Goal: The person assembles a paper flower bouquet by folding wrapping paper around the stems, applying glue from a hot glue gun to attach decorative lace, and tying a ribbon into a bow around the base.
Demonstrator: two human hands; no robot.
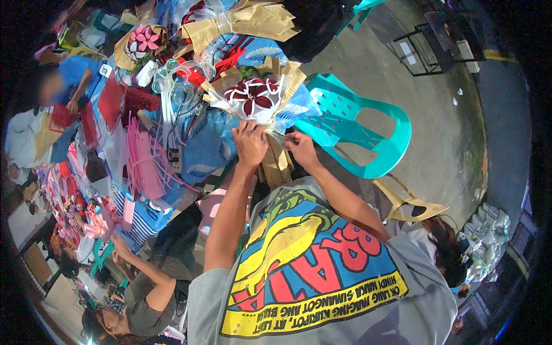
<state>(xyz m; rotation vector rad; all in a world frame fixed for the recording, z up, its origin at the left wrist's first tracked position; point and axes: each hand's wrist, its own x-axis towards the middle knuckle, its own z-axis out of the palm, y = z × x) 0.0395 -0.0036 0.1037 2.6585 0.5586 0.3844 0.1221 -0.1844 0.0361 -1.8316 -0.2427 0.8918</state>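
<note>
Right up close, at six o'clock, it's the grey printed shirt point(322, 282), with both bare forearms reaching out past it toward twelve. Now the hands! The left hand point(251, 142) is curled over the narrow neck of a wrapped bouquet point(253, 99), fingers bent down onto the paper; how tightly they grip, I can't tell from here. Over at three o'clock from it, a touch lower, the right hand point(302, 150) has its fingertips drawn together, pinching what looks like a thin pale ribbon point(276, 135) beside that neck. And this is the line that counts: the bouquet's long axis runs from eleven o'clock to five, dark-red, white-edged flowers at the top end, brown paper tail point(276, 164) pointing back at the shirt, between the forearms. The blooms sit at twelve from the left hand, about half past ten from the right, so the left is clearly nearer, and the right comes at the neck from the side. Further out, a turquoise chair point(365, 137) shows just before three, pink strips point(144, 167) spread at nine, and, farthest, a pink-flowered bouquet point(144, 39) between ten and eleven.
</note>
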